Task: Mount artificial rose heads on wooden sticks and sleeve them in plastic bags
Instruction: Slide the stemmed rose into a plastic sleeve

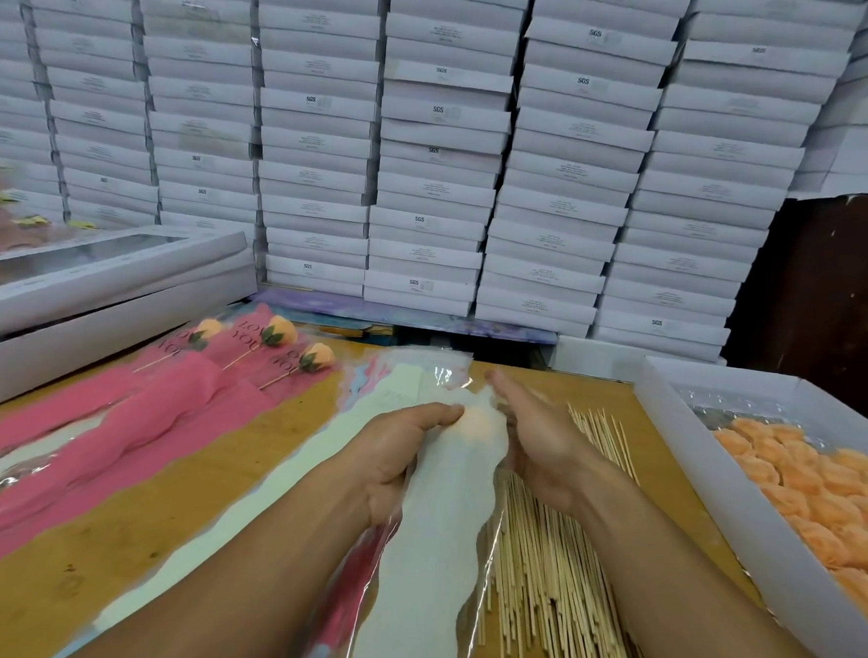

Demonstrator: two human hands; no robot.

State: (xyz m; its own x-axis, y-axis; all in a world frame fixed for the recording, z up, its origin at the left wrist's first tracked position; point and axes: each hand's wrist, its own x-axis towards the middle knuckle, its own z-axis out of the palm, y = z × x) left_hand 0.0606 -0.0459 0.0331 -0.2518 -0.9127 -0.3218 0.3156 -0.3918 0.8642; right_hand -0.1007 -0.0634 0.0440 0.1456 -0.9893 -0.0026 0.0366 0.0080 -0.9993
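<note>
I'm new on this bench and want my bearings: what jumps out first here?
First, the wall of stacked white boxes filling the whole background. Then, centre front, both hands on a white bag: the left hand grips its side, the right hand lies open against it. The tray of orange rose heads at right and the loose sticks beside the bag also stand out.

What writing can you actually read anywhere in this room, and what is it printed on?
"SGS": on the end labels of many stacked white boxes along the back wall.
"LOVE YOU": only partly legible, dark lettering on the pink sleeves holding finished roses.
The smaller lines of print on the box labels are too small and blurred to read.
Faint marks on the white sleeve between the hands are unreadable.
</note>
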